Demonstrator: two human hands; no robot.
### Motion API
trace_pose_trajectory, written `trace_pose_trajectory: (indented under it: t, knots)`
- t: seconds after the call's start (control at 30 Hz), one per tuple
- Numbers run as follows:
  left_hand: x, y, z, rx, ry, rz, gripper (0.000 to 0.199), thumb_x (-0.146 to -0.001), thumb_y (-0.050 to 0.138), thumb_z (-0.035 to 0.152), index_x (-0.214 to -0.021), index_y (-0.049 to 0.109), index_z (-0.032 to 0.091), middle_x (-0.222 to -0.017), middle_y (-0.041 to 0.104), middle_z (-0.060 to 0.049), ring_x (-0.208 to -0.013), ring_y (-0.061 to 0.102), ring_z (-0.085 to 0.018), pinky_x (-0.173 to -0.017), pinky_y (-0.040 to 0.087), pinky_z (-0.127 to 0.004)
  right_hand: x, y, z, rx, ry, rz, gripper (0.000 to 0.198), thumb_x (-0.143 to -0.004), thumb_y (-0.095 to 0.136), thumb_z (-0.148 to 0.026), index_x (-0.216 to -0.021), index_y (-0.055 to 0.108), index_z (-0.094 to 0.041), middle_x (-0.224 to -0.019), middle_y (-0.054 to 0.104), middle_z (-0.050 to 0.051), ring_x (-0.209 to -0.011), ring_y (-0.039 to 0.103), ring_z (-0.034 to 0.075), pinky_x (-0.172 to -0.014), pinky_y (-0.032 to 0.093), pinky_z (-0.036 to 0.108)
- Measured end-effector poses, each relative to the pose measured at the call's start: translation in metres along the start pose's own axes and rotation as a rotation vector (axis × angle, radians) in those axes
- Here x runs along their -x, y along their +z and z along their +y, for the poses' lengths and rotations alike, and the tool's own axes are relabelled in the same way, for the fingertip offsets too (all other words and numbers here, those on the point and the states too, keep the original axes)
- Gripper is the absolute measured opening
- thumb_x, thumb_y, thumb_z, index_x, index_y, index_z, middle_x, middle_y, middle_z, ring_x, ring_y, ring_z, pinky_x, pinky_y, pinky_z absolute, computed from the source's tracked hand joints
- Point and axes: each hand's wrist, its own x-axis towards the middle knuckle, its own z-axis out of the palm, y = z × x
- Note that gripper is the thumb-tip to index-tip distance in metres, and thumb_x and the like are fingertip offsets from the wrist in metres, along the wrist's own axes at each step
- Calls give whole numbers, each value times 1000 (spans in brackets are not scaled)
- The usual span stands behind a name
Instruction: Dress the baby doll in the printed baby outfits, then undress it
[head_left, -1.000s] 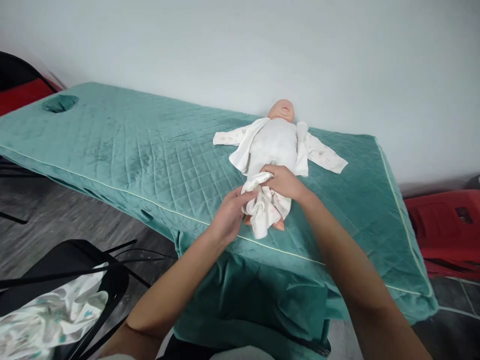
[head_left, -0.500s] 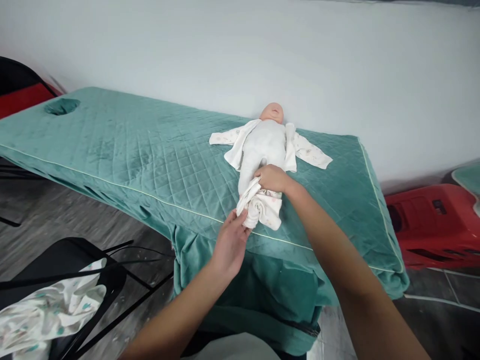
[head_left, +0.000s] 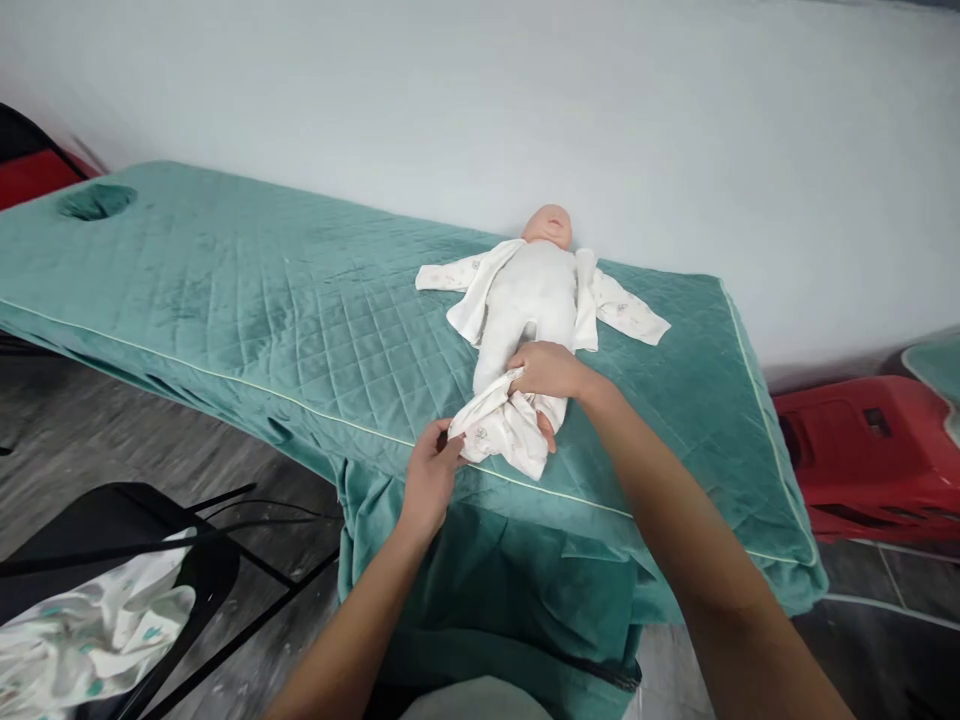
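Currently, the thin white cloth garment with a small print (head_left: 501, 440) lies bunched over the lower legs of the white-bodied doll with a pink head (head_left: 536, 290), at the doll's 6 o'clock, close to the near edge of the green quilted velvet bed (head_left: 337, 310). Your left hand (head_left: 431, 480) sits at the garment's 8 o'clock; its grip is pinched nearly closed, thumb against fingers, on the outer edge. Your right hand (head_left: 551, 369) sits at 1 o'clock; its grip is curled closed on the gathered upper edge, with the fingertips partly hidden.

Treat the garment as light, limp and probably slightly stretchy; expect it to fold on itself rather than slip or break. Take hold at the doubled edges, not mid-panel. Beware of snagging at the pink foot (head_left: 546, 430), exposed at 3 o'clock. The doll's soft-looking legs may shift under a one-sided pull.
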Motion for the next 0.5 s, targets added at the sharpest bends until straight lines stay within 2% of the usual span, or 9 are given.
trace_pose_trajectory:
  t: [0.1, 0.27, 0.37, 0.5]
  knots:
    - [-11, -3, 7, -130, 14, -116, 20, -82, 68, 33, -95, 68, 19, -90, 66, -1, -78, 60, -16, -70, 50, -27, 0, 0, 0, -3, 15, 1, 17, -78, 67, -38, -78, 75, -24, -96, 75, 5, -88, 64, 22, -64, 35, 29]
    - [-20, 1, 16, -43, -16, -262, 24, -83, 68, 39, -94, 63, 18, -85, 65, 0, -80, 60, -16, -77, 49, -28, 4, -1, -1, -119, 10, 33, 14, -79, 62, -31, -76, 71, -21, -93, 74, 4, -89, 64, 21, -70, 39, 28]
    - [-29, 3, 17, -23, 46, -266, 24, -86, 66, 40, -96, 62, 18, -85, 64, 0, -79, 58, -14, -76, 47, -27, 7, -2, 0, -231, -10, 62, 12, -79, 62, -29, -78, 71, -20, -90, 73, 3, -86, 64, 19, -74, 41, 27]
    - [-51, 2, 17, -145, 205, -189, 21, -90, 60, 36, -101, 63, 19, -85, 63, 0, -78, 55, -14, -74, 44, -25, 10, -1, 3, -335, -40, 77, 18, -80, 66, -37, -80, 71, -20, -88, 72, 2, -86, 63, 19, -76, 43, 28]
